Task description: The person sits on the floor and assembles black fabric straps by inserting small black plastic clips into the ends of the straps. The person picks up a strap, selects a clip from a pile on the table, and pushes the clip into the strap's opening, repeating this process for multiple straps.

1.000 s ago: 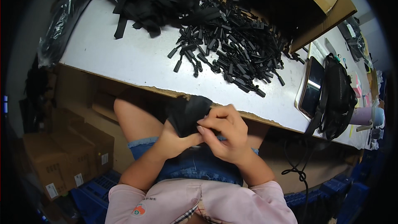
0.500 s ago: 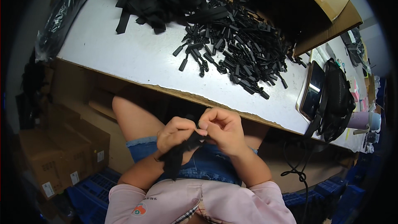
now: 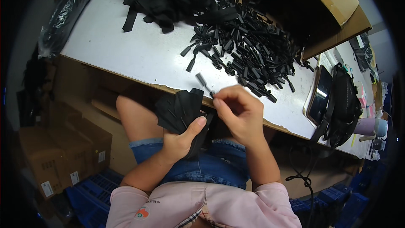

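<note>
In my left hand (image 3: 183,140) is a folded bunch of black zipper strips (image 3: 179,107), held above my lap with the thumb pressed across it. My right hand (image 3: 240,114) pinches a black zipper slider with a long pull tab (image 3: 201,80) between thumb and fingertips, at the table's front edge. The tab points up and to the left, slightly blurred. Beyond it, a large heap of similar zipper sliders (image 3: 249,55) spreads over the white table (image 3: 139,59). More black zipper strips (image 3: 168,4) lie piled at the far left of the heap.
An open cardboard box (image 3: 337,38) stands at the back right. A phone (image 3: 319,93), a black bag (image 3: 338,105) and a purple bottle (image 3: 365,127) lie along the table's right side. Closed cartons (image 3: 59,156) and blue crates (image 3: 93,198) are on the floor at left.
My hands, together over my lap before, have moved apart. My right hand has risen to the table edge and now shows a zipper slider; my left hand has lifted the black strips.
</note>
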Tool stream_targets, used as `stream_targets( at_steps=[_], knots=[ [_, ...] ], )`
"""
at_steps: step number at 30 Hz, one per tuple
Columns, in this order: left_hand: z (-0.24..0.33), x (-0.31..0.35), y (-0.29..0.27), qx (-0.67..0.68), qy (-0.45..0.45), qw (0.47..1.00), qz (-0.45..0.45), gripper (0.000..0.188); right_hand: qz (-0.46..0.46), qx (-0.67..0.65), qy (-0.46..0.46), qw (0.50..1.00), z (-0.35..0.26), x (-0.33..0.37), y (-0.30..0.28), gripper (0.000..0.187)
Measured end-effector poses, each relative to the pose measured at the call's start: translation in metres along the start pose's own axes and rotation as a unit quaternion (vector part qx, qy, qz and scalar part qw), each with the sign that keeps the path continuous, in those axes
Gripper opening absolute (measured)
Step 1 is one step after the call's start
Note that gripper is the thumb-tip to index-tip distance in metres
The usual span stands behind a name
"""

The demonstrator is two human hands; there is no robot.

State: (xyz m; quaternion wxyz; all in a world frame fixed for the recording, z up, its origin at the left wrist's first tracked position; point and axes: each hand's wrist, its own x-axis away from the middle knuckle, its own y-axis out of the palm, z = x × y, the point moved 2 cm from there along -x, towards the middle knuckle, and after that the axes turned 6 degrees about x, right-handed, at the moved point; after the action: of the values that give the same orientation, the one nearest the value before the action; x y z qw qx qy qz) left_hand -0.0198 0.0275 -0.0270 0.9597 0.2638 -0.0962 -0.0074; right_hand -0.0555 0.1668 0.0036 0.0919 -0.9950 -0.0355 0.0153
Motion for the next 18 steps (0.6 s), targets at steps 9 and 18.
stream_targets(
  at_steps=[9,18],
  knots=[
    [0.01,-0.002,0.021,-0.05,0.056,0.993,-0.089,0.015,0.009,0.033,-0.171,0.985,-0.001,0.021,-0.009,0.011],
    [0.013,0.002,0.02,-0.167,0.14,0.974,-0.059,0.016,0.022,-0.036,-0.123,0.992,0.006,0.026,-0.004,0.011]
  ],
)
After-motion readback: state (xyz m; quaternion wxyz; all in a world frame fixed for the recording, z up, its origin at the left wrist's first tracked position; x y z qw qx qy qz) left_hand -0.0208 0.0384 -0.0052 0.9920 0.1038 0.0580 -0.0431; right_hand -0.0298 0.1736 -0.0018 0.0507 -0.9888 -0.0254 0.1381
